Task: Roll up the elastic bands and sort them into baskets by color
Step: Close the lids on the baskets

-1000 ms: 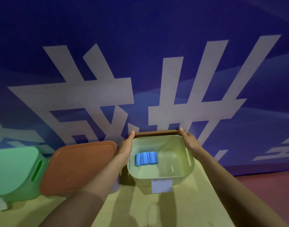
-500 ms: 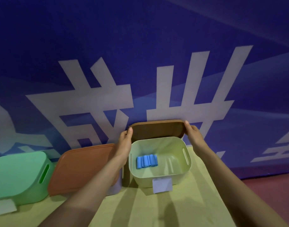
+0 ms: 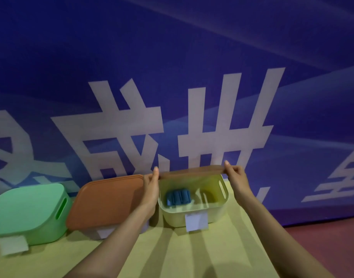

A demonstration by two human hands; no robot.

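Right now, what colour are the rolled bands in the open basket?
Blue: the rolled bands lie in the pale yellow-green basket, head view.

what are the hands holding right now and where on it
Both hands hold the brown lid over the open yellow-green basket: the left hand grips its left end, the right hand its right end.

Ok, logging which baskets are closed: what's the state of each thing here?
green basket, lid on.
orange lid, on its basket.
yellow basket, open.
brown lid, held over yellow basket.
blue bands, rolled, inside yellow basket.
left hand, grips brown lid.
right hand, grips brown lid.
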